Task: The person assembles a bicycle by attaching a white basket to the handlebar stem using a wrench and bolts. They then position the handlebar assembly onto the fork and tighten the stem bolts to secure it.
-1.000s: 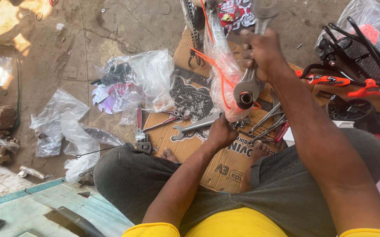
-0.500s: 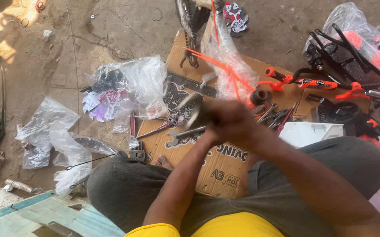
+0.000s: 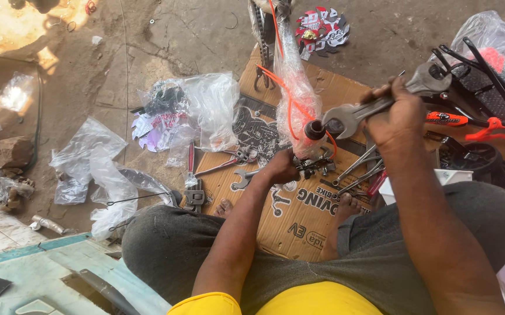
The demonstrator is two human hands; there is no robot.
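1. Both hands are busy. Right hand [image 3: 401, 114] is closed tight around a big silver wrench [image 3: 381, 105] and holds it up.
2. That wrench's open end sits on a dark nut [image 3: 315, 129] at the end of a long part wrapped in clear plastic [image 3: 293, 87] with an orange cable [image 3: 287, 102] on it.
3. Left hand [image 3: 281, 167] is curled shut low down, on small metal pieces [image 3: 314, 166] just under the wrapped part. I cannot tell just what it grips.
4. All this is over a flat brown cardboard sheet [image 3: 290, 224] on the floor, between the person's legs.
5. I think the step is turning the nut with the wrench. A good next move needs the left hand to keep the part from spinning, and the wrench to stay snug on the nut so it does not slip.
6. More loose wrenches [image 3: 357, 169] lie on the cardboard near the right hand. Pliers with red handles [image 3: 191, 169] lie to the left.
7. Empty plastic bags [image 3: 89, 157] lie on the dirty floor, well apart.
8. Black and orange frame parts [image 3: 480, 87] at the right are cut off by the edge.
9. The top of the wrapped part is cut off too, and plastic hides what is inside.
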